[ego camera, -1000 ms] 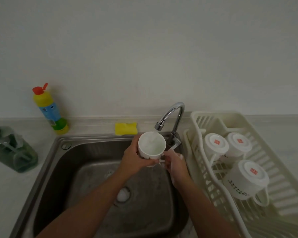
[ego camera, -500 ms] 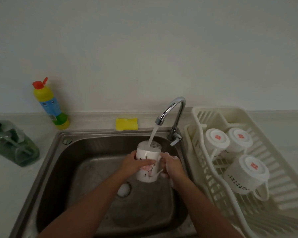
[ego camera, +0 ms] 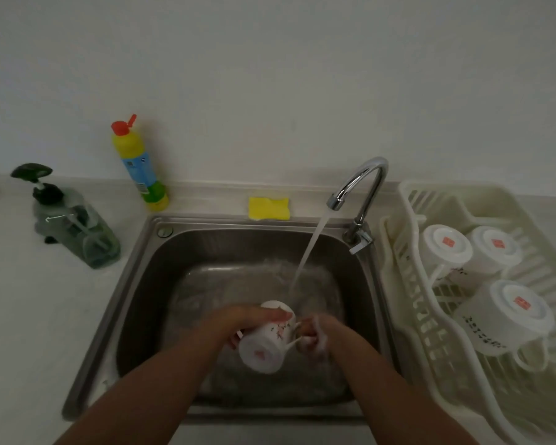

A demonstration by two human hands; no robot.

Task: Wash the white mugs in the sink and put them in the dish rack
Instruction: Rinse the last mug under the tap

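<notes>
- White ceramic mug with a floral print [ego camera: 265, 345] is tipped on its side low inside the stainless steel sink [ego camera: 142, 284], with its base facing the camera.
- Left hand [ego camera: 247, 319] wraps its body; the foamy right hand [ego camera: 318, 335] grips the handle.
- Water from the chrome tap [ego camera: 363, 184] falls just behind the mug.
- Three white mugs [ego camera: 446, 248] sit upside down in the cream plastic dish rack [ego camera: 456, 187].

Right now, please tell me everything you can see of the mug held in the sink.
The mug is white, seemingly ceramic, with a small pinkish flower print on its side and a red mark on its base. It is tilted inside the sink, base toward the camera, mouth away. The left hand grips its body; the right hand, foamy, holds its handle. The water falls close beside its far end.
</notes>
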